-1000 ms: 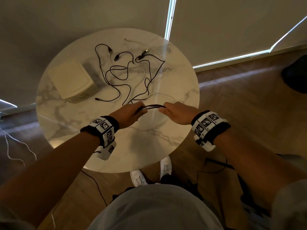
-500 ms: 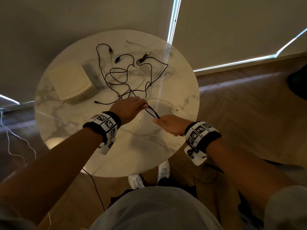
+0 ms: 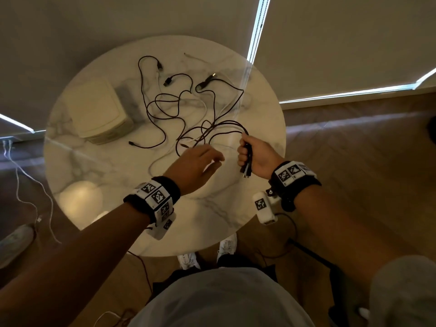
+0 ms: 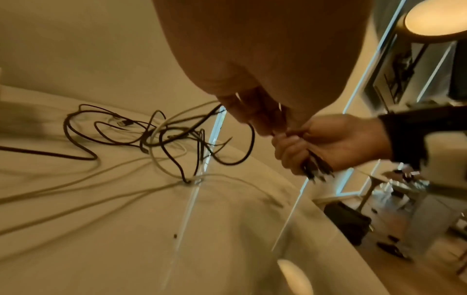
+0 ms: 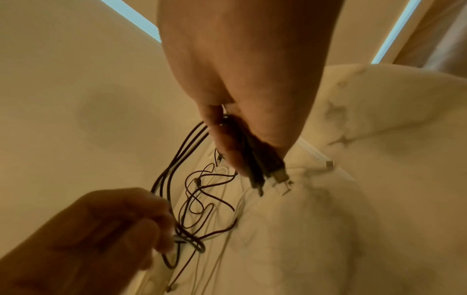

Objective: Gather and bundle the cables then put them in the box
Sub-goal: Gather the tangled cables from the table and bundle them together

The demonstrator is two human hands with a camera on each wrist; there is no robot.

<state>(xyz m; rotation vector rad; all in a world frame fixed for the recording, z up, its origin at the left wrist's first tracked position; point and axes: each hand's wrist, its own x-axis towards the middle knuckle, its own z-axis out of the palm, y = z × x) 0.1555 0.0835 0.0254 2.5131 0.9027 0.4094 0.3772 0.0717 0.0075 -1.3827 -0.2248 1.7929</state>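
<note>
- Apart go the two hands since half a second back: the right hand [image 3: 253, 156] has swung out toward the right edge of the round surface [image 3: 113, 166], and the left hand [image 3: 195, 166] has let go and now reaches in toward the tangle.
- Right hand is a closed fist around the gathered cable ends [image 3: 246, 161], plugs poking out below the fingers; the right wrist view shows those plugs [image 5: 275, 177] dangling clear.
- Left hand is loosely open, fingers extended just above the strands. In the right wrist view its fingertips [image 5: 161, 235] sit against a dark loop, but whether it pinches anything I cannot tell.
- Gathering is the step in hand, by my reading. Most of the black cables [image 3: 174, 107] lie sprawled mid-surface, with white cables [image 3: 162, 156] threaded through them.
- Next call: draw the loose lengths into the fist, coil by coil, without dragging knots tight.
- Box [image 3: 96, 112] sits at the left of the surface, lid apparently closed, so it will need opening.
- Crossed loops look like the snag risk.
</note>
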